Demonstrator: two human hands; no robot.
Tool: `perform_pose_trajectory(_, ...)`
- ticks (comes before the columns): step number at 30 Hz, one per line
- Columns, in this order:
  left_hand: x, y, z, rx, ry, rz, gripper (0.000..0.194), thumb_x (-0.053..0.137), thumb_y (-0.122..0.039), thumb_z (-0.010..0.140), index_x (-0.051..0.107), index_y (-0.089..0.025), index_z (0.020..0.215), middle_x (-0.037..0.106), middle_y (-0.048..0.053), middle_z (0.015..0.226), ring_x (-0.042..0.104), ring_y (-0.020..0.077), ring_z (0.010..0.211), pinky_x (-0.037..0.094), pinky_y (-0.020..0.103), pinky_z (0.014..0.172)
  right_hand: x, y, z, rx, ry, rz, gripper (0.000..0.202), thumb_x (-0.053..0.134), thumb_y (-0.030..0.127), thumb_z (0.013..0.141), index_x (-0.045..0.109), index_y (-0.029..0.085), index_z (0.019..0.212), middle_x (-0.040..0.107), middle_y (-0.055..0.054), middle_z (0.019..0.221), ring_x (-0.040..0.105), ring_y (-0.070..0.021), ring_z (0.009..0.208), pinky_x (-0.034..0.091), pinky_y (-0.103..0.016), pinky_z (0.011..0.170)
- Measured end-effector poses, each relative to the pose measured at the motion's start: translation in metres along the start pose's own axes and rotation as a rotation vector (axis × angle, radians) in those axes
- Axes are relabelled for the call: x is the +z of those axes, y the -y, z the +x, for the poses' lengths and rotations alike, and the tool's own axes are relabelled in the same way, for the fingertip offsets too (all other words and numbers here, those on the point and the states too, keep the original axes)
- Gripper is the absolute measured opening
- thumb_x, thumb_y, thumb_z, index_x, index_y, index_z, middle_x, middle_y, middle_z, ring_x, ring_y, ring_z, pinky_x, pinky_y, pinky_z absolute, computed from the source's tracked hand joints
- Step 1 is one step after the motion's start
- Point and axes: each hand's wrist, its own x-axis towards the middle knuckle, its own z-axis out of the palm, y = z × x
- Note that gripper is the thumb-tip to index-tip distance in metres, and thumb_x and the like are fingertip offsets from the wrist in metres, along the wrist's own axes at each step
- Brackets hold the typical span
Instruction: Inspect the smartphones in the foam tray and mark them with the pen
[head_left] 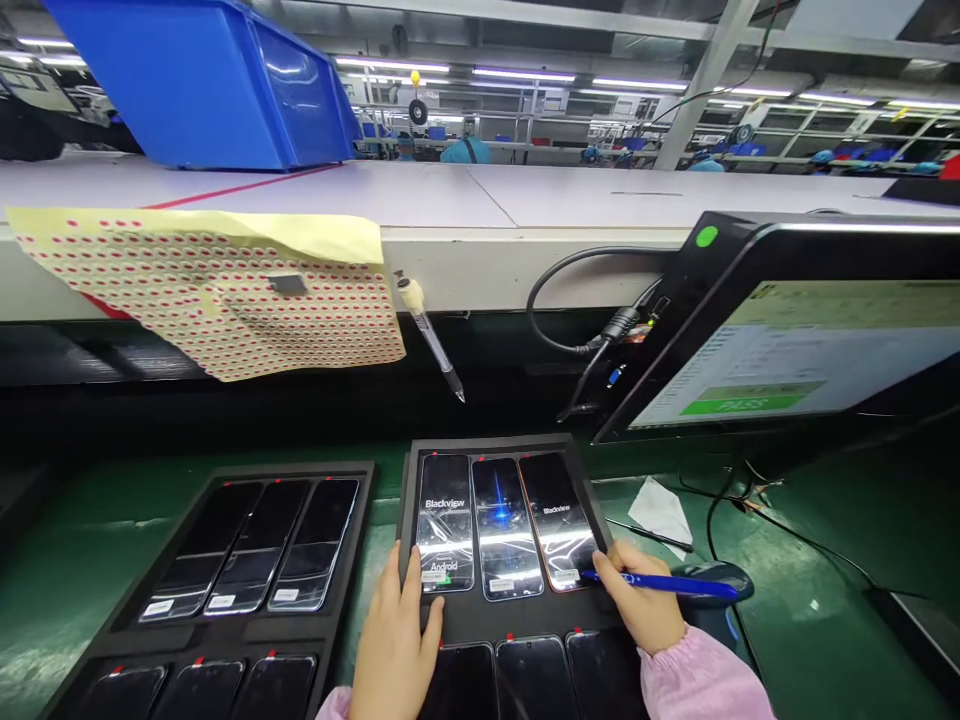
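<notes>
My left hand (398, 635) rests over the left edge of a black foam tray (517, 622), fingers stretched out and thumb apart, beside the nearest phone (445, 525). That phone is lit with white start-up lettering. The middle phone (507, 530) glows with a blue light, and the right phone (559, 520) shows the same brand lettering. My right hand (643, 597) is closed round a blue pen (667, 582). The pen's tip is at the lower end of the right phone, near its small white label. More dark phones lie in the tray's front row, partly hidden by my hands.
Another black tray (247, 632) of phones lies left. Behind the pen is a dark scanner (720, 580); a white tissue (660, 515) lies nearby. A monitor (795, 350) stands right. A sticker sheet (247, 300) and a pen (435, 345) hang from the shelf under a blue bin (202, 90).
</notes>
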Motion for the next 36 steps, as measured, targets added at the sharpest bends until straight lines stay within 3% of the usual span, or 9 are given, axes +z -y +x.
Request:
perform_pose_trajectory(9,0.000,0.001,0.002,0.021,-0.018,0.026,0.047,0.035,-0.032,0.085,0.038,-0.012,0.127,0.034,0.019,0.135,0.041,0.0298,0.119,0.046,0.043,0.087,0.004,0.003,0.004,-0.090,0.064,-0.026,0.035,0.046,0.030,0.074,0.023,0.023,0.048,0.027,0.007,0.044,0.032,-0.0106,0.041,0.024,-0.027,0.045)
perform_pose_trajectory(16,0.002,0.001,0.002,0.006,-0.017,-0.004,0.047,0.034,-0.032,0.085,0.039,-0.011,0.126,0.034,0.019,0.134,0.040,0.0302,0.119,0.043,0.044,0.091,-0.003,0.007,0.003,0.006,0.006,0.025,0.036,0.051,0.032,0.071,0.026,0.024,0.047,0.030,0.007,0.042,0.034,-0.0110,0.041,0.027,-0.026,0.045)
perform_pose_trajectory(20,-0.001,-0.003,0.003,-0.019,0.000,-0.043,0.046,0.035,-0.031,0.084,0.041,-0.010,0.125,0.035,0.020,0.134,0.041,0.0309,0.118,0.043,0.045,0.090,-0.004,0.028,-0.004,0.103,-0.074,0.123,0.037,0.039,0.036,0.084,0.029,0.024,0.050,0.036,0.006,0.042,0.040,-0.0114,0.041,0.034,-0.025,0.045)
perform_pose_trajectory(23,-0.004,-0.006,0.003,-0.037,0.019,-0.072,0.046,0.036,-0.028,0.084,0.041,-0.011,0.126,0.034,0.019,0.135,0.039,0.0301,0.121,0.041,0.045,0.093,0.023,0.054,-0.010,0.102,-0.002,0.203,0.034,0.039,0.039,0.085,0.036,0.023,0.054,0.041,0.006,0.042,0.042,-0.0111,0.041,0.034,-0.024,0.045)
perform_pose_trajectory(26,-0.005,-0.007,0.002,-0.057,0.043,-0.090,0.048,0.038,-0.024,0.082,0.038,-0.011,0.128,0.033,0.019,0.136,0.036,0.0288,0.123,0.039,0.044,0.096,0.066,0.078,-0.015,0.055,0.113,0.242,0.030,0.050,0.040,0.078,0.040,0.023,0.056,0.042,0.007,0.045,0.042,-0.0111,0.043,0.033,-0.024,0.045)
perform_pose_trajectory(30,-0.004,-0.007,0.000,-0.086,0.060,-0.110,0.050,0.040,-0.021,0.080,0.037,-0.013,0.129,0.032,0.017,0.138,0.032,0.0285,0.126,0.037,0.046,0.097,0.113,0.092,-0.017,-0.012,0.181,0.246,0.034,0.046,0.037,0.079,0.037,0.022,0.050,0.041,0.006,0.045,0.043,-0.0118,0.045,0.032,-0.025,0.049)
perform_pose_trajectory(36,-0.010,-0.011,-0.001,-0.134,0.137,-0.130,0.052,0.039,-0.022,0.080,0.035,-0.014,0.131,0.029,0.016,0.140,0.028,0.0271,0.128,0.034,0.043,0.100,0.127,0.085,-0.017,-0.049,0.152,0.219,0.032,0.041,0.033,0.078,0.029,0.023,0.050,0.035,0.007,0.044,0.038,-0.0114,0.044,0.029,-0.025,0.047)
